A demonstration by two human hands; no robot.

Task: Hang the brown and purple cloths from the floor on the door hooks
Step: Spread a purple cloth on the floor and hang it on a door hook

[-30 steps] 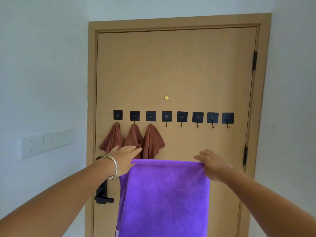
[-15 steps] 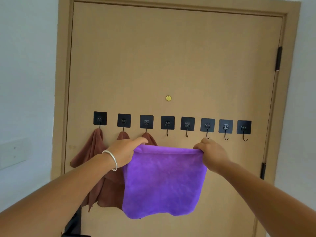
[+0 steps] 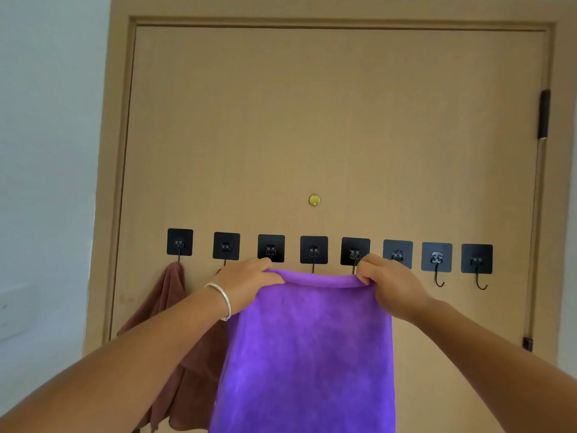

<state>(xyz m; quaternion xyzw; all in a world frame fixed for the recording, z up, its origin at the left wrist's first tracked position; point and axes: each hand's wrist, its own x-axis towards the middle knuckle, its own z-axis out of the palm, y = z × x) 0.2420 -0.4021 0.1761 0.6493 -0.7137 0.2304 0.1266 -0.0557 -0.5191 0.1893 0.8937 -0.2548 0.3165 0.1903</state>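
Note:
A purple cloth point(image 3: 309, 348) hangs between my two hands, its top edge stretched flat just below the middle hooks. My left hand point(image 3: 246, 282) pinches its upper left corner and my right hand point(image 3: 390, 285) pinches its upper right corner. A row of black square door hooks point(image 3: 313, 250) runs across the door point(image 3: 312, 120). Brown cloths point(image 3: 165, 295) hang from the leftmost hooks, partly hidden behind my left arm and the purple cloth. The two rightmost hooks point(image 3: 476, 260) are bare.
A brass peephole point(image 3: 314, 200) sits above the hook row. Black hinges point(image 3: 544, 114) run down the door's right edge. White wall point(image 3: 46, 151) lies to the left of the door frame.
I have come closer to the door. Both hands have lifted the purple cloth, so its top edge now reaches the hooks. The hands sit closer together than before.

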